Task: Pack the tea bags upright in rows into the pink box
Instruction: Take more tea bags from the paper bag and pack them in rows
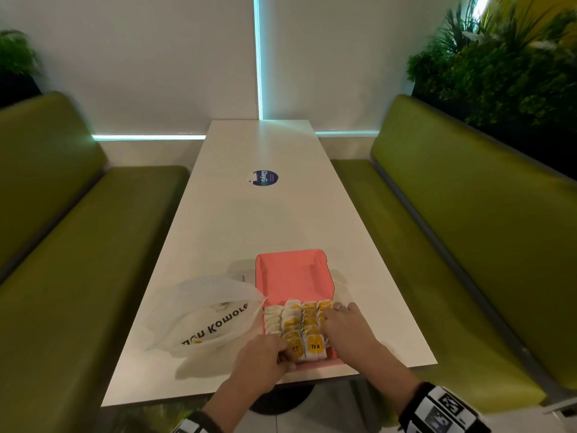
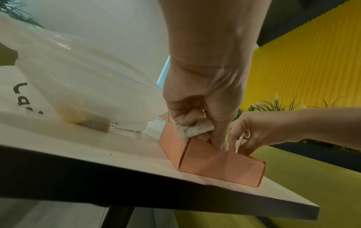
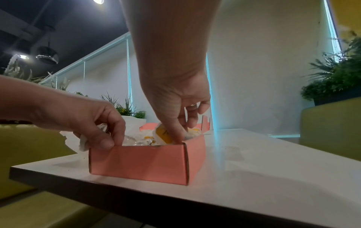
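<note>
Pink box sits at the near edge of the white table, lid flap folded back, four rows of tea bags standing inside. The left hand pinches a white bag at the near left corner, fingers curled round it. The right hand has its fingers dipped into the right-hand row, gripping a yellow-labelled bag there. To do this well, I'd judge: slide each bag straight down, label facing forward, while the other hand braces the row so nothing topples. Bags look white and papery with yellow "TEA" tags, tightly ranked. A translucent plastic bag lies just beside the box's left wall.
</note>
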